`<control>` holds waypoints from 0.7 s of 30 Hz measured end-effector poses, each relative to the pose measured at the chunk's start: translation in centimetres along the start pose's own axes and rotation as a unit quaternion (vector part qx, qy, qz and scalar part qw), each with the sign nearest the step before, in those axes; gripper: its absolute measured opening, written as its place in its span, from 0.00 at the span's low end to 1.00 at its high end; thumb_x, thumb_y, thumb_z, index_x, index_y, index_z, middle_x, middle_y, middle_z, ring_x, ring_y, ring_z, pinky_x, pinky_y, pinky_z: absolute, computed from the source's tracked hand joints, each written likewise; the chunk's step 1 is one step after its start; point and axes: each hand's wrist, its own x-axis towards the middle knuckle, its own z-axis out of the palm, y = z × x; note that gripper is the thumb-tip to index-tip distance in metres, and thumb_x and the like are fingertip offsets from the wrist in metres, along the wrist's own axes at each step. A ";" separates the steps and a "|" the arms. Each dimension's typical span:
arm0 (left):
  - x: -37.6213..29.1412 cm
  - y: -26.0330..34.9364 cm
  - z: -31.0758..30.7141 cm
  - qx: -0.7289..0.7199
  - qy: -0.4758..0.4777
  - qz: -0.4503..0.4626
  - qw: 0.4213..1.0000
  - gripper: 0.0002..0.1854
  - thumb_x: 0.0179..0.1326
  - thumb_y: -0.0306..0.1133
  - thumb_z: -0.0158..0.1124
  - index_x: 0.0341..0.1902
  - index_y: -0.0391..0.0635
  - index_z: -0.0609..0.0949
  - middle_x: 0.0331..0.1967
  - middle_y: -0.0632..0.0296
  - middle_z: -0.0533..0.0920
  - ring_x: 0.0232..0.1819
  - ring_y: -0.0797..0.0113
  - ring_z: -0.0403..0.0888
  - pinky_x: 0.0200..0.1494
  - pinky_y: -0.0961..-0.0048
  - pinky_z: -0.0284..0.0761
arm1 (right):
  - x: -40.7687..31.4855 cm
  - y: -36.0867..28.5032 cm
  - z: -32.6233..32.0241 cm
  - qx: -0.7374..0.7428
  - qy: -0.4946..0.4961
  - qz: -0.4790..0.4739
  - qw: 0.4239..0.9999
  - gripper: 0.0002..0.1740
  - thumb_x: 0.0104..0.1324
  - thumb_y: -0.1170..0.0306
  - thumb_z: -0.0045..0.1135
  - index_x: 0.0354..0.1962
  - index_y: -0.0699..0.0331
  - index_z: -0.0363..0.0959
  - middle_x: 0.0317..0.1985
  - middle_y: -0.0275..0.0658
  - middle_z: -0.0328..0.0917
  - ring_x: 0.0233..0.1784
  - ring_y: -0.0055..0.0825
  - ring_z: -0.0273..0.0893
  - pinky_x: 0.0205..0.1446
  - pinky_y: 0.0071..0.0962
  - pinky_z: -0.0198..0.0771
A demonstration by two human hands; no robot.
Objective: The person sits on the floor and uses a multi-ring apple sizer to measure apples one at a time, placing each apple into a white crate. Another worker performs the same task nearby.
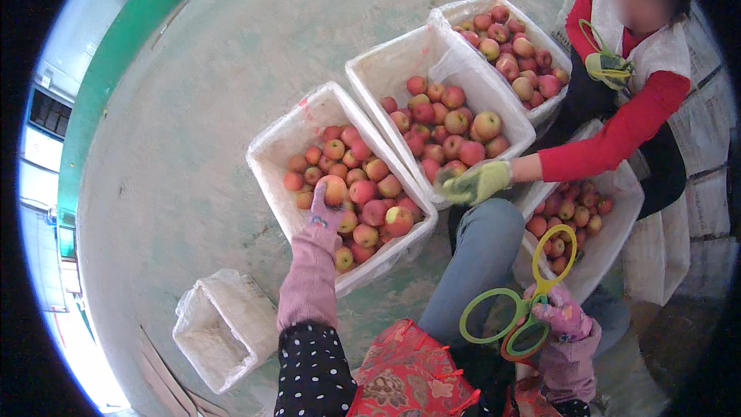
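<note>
My left hand [327, 211], in a pink glove, has its fingers around an orange-red apple [334, 190] above the other apples in a plastic-lined white crate [278, 200]. In my right hand [558, 313], also gloved in pink, is a set of joined plastic rings of several sizes; the yellow ring [536, 255] points up and the light green ring [468, 310] points left. Smaller green and orange rings hang below my right fingers. Behind the rings lies a tilted lined crate [628, 214] with small apples.
Two more lined crates, a middle one [370, 58] and a far one [463, 6], hold apples. A co-worker's gloved hand [474, 182] reaches to the middle crate's near edge; the other gloved hand [608, 69] holds similar rings. A lined crate [226, 324] without apples stands at lower left.
</note>
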 end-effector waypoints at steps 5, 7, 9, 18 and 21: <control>-8.1 13.2 -0.6 -0.756 -0.162 -0.201 0.602 0.35 0.60 0.50 0.62 0.66 0.46 0.62 0.63 0.52 0.68 0.64 0.53 0.67 0.64 0.52 0.68 | -0.2 -0.9 2.2 -0.077 -0.092 -0.046 0.992 0.17 0.65 0.63 0.54 0.46 0.65 0.69 0.40 0.37 0.78 0.44 0.27 0.74 0.52 0.28 0.66; -11.2 18.8 0.9 -0.712 -0.215 -0.152 0.651 0.38 0.59 0.51 0.63 0.66 0.45 0.62 0.64 0.51 0.66 0.66 0.49 0.64 0.67 0.46 0.64 | -0.5 -0.8 3.5 -0.132 -0.110 -0.043 0.984 0.18 0.67 0.61 0.52 0.46 0.66 0.70 0.40 0.36 0.78 0.43 0.25 0.74 0.50 0.27 0.67; -14.3 23.5 2.7 -0.658 -0.278 -0.138 0.687 0.41 0.57 0.54 0.64 0.67 0.44 0.62 0.65 0.50 0.65 0.68 0.47 0.61 0.66 0.44 0.63 | -0.7 -0.8 4.5 -0.158 -0.166 -0.062 0.972 0.19 0.67 0.59 0.52 0.47 0.66 0.70 0.39 0.37 0.78 0.42 0.24 0.73 0.49 0.27 0.67; -22.6 34.2 9.2 -0.584 -0.475 -0.341 0.563 0.51 0.57 0.75 0.39 0.72 0.45 0.57 0.70 0.52 0.60 0.70 0.50 0.59 0.69 0.50 0.56 | -5.1 1.2 3.1 -0.190 -0.068 -0.047 0.978 0.19 0.68 0.54 0.53 0.36 0.63 0.77 0.25 0.31 0.71 0.30 0.17 0.66 0.33 0.24 0.63; -23.7 33.9 10.9 -0.727 -0.474 -0.471 0.161 0.49 0.60 0.72 0.33 0.72 0.42 0.57 0.71 0.53 0.58 0.72 0.53 0.55 0.72 0.51 0.46 | -5.9 2.7 1.9 -0.156 -0.073 -0.050 0.984 0.17 0.68 0.54 0.53 0.34 0.60 0.77 0.23 0.24 0.65 0.28 0.11 0.62 0.30 0.19 0.59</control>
